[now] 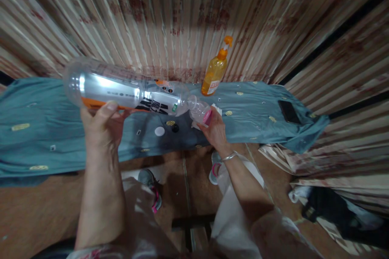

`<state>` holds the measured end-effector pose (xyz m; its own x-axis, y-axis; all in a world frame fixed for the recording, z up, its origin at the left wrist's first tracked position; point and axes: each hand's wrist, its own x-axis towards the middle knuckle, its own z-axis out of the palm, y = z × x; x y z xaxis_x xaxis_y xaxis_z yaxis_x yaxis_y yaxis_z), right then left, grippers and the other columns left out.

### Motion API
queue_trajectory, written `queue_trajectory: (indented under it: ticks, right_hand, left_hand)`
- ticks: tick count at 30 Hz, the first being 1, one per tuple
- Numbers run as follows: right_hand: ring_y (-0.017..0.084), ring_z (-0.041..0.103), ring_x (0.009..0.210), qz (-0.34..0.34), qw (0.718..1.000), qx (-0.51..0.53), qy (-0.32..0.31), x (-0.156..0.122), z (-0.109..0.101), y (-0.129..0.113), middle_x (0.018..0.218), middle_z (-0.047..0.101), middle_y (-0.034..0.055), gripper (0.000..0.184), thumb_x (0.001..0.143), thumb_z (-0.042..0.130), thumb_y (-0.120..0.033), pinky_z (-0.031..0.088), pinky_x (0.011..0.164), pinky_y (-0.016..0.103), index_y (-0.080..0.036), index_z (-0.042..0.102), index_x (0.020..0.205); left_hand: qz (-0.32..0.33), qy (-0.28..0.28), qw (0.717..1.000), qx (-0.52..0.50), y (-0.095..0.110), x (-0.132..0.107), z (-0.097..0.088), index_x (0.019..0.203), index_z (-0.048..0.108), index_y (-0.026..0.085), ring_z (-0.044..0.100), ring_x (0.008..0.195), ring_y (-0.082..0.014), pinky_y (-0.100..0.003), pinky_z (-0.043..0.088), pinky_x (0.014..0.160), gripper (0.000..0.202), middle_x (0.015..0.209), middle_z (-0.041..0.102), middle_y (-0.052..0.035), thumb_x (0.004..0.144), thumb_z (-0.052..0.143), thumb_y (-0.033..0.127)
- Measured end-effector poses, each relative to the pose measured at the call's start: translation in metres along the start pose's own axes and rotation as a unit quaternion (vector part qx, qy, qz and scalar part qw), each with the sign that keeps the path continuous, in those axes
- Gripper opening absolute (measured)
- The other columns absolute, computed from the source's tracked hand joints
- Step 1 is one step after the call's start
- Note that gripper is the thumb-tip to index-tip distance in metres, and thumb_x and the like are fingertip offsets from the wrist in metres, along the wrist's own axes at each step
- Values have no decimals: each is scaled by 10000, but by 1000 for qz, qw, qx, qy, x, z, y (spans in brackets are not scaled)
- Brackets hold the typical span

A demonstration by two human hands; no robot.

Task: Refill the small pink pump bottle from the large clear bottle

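A large clear plastic bottle (121,91) with a silver, orange and black label lies almost level in the air. My left hand (103,121) is closed around its underside near the base, thumb in front. The bottle's neck points right and meets the mouth of a small clear plastic bottle (199,111) with a pink end. Whether the necks touch or one sits inside the other, I cannot tell. The small bottle is gripped at its pink end by my right hand (214,127), which wears a silver bracelet. Behind that hand, a crumpled white tissue (217,109) partly shows.
A teal patterned cloth (252,117) covers the narrow table. An orange pump bottle (215,73) stands at the back, before a pleated curtain (170,20). A white cap (159,131) and a black cap (175,128) lie in front. A dark phone (288,111) rests at the right.
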<state>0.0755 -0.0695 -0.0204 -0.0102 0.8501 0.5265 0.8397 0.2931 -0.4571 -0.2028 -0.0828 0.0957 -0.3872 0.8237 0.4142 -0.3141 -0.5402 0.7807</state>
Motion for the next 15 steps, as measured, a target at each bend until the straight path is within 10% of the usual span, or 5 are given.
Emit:
queue_trajectory:
  ticks: [15]
  right_hand:
    - [315, 488, 1239, -12, 1000, 4, 13, -2, 2, 2, 1296, 519, 212, 757, 749, 702, -315, 439, 1024, 494, -100, 306, 1357]
  left_hand:
    - [-28, 15, 999, -15, 4, -1, 5, 1019, 632, 265, 617, 579, -158, -307, 568, 534, 586, 674, 644, 34, 453, 738, 159]
